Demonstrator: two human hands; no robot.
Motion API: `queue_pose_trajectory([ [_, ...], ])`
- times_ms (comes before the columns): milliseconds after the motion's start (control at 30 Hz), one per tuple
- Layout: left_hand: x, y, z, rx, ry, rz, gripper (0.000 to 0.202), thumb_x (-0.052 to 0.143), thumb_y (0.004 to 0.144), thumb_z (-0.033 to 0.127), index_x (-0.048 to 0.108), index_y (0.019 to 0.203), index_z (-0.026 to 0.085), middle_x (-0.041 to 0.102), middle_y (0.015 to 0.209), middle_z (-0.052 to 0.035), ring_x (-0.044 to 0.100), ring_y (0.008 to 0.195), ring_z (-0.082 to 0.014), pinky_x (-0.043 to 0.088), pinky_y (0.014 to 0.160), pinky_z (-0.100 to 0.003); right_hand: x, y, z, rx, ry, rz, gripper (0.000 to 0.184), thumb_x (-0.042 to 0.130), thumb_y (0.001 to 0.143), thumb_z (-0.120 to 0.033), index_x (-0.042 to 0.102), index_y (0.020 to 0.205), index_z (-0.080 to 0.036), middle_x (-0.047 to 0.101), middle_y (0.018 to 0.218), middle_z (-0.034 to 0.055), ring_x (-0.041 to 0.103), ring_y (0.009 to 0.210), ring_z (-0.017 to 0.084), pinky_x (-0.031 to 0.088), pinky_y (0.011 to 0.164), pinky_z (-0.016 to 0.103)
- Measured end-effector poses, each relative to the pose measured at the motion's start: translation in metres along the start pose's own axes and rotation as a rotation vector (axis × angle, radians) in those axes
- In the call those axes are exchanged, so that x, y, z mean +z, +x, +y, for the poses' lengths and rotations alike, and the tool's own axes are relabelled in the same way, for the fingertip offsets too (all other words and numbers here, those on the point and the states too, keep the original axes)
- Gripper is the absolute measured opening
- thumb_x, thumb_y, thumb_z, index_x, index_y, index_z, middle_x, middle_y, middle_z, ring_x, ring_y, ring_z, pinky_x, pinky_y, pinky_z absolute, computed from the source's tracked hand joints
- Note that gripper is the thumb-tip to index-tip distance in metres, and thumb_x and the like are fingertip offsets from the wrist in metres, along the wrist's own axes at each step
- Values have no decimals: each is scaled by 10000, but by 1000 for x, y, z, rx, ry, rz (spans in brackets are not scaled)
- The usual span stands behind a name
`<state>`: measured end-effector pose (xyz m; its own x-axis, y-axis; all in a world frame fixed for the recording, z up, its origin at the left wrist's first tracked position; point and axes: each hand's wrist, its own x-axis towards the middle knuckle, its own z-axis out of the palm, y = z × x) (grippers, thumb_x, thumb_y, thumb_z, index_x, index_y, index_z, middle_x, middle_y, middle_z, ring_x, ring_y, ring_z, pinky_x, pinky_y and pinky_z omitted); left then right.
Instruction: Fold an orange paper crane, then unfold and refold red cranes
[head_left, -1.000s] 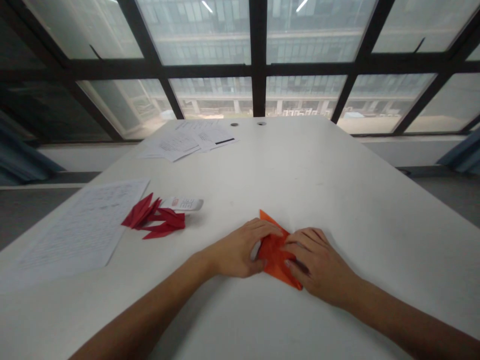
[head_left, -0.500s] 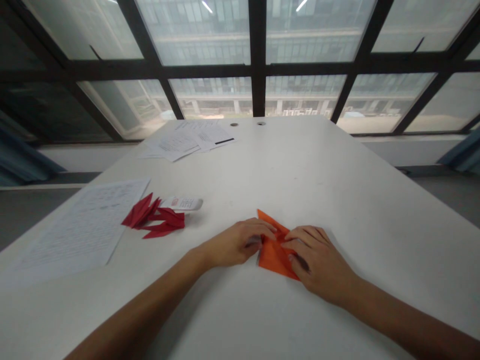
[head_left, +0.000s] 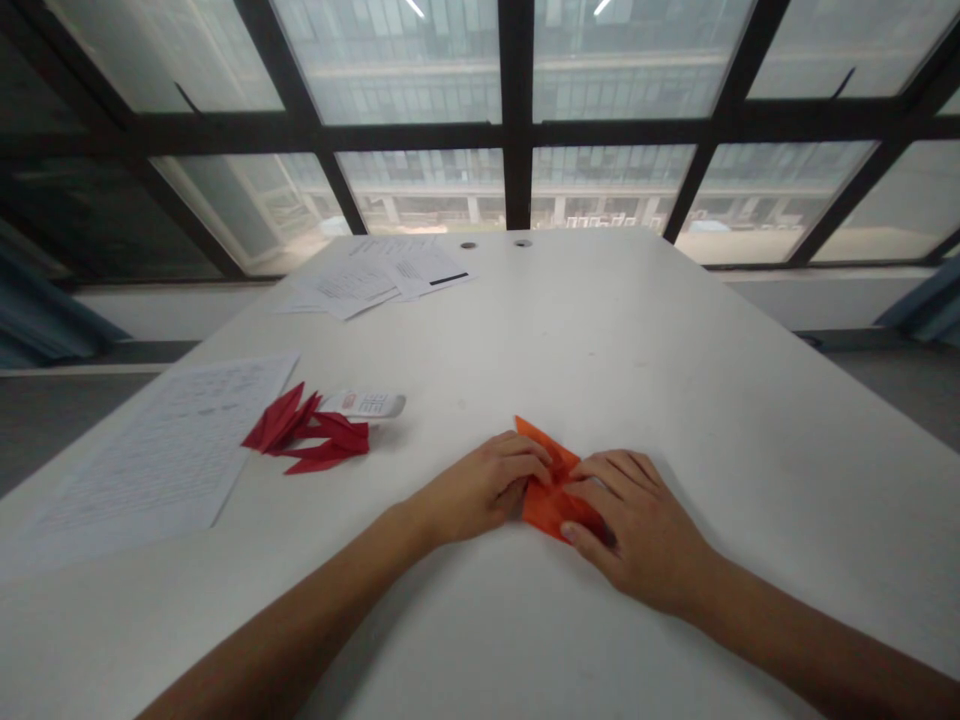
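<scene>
An orange sheet of origami paper (head_left: 546, 508), partly folded, lies on the white table between my two hands. My left hand (head_left: 491, 485) grips its left side, fingertips bent onto the paper and the thumb hidden behind them. From the right, my right hand (head_left: 637, 520) holds the other side, with fingers on top and the thumb on the near edge. That near edge is lifted and curled, and part of the sheet is covered by my fingers.
Left of my hands lie folded red paper pieces (head_left: 326, 440), touching a white card-like object (head_left: 367, 404) with printed marks. A printed sheet (head_left: 165, 450) is at the left, more papers (head_left: 375, 278) further back. Windows stand beyond the white table (head_left: 600, 350).
The near edge of the orange paper has been raised and folded inward. My right thumb has moved down and left onto that edge; my left fingers have closed in a little.
</scene>
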<state>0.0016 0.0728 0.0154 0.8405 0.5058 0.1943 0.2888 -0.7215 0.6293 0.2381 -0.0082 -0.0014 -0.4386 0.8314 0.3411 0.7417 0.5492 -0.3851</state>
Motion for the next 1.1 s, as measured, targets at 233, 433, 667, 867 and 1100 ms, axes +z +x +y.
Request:
queue_pose_trajectory([
  [233, -1, -2, 2, 51, 32, -11, 202, 670, 849, 158, 692, 1046, 196, 704, 1183, -97, 631, 1141, -250, 449, 1101, -423, 0, -2, -3, -49, -95, 1, 408, 734, 871, -502, 690, 1132, -193, 719, 1180, 115, 610, 1151, 321, 311, 1153, 555],
  [433, -3, -1, 2, 37, -6, -4, 183, 604, 998, 346, 704, 989, 194, 718, 1122, -79, 641, 1070, -204, 456, 1039, -365, 3, -3, -5, -17, -76, 45, 233, 674, 931, -359, 693, 1106, -207, 724, 1149, 85, 628, 1111, 276, 348, 1137, 518],
  [667, 12, 2, 7, -122, 193, 46, 150, 571, 1006, 286, 629, 1103, 188, 693, 1074, -64, 595, 1041, -229, 465, 961, -385, 8, -4, -4, -63, -139, 69, 175, 597, 985, -241, 669, 1140, -202, 748, 1142, 70, 643, 1159, 267, 260, 1221, 557],
  [867, 17, 1, 7, -96, 278, 23, 175, 494, 1044, 277, 627, 1151, 236, 670, 1167, -53, 564, 1109, -229, 445, 990, -383, 10, -6, -4, -178, -225, 41, 174, 576, 989, -168, 686, 1114, -216, 744, 1143, 60, 633, 1171, 256, 243, 1232, 565],
  [1100, 15, 1, 8, -79, 304, 18, 177, 475, 1051, 272, 641, 1103, 237, 668, 1139, -37, 568, 1064, -215, 461, 981, -385, 10, -4, -3, -179, -125, 21, 178, 578, 973, -153, 693, 1101, -194, 722, 1072, 63, 626, 1046, 238, 422, 1097, 485],
])
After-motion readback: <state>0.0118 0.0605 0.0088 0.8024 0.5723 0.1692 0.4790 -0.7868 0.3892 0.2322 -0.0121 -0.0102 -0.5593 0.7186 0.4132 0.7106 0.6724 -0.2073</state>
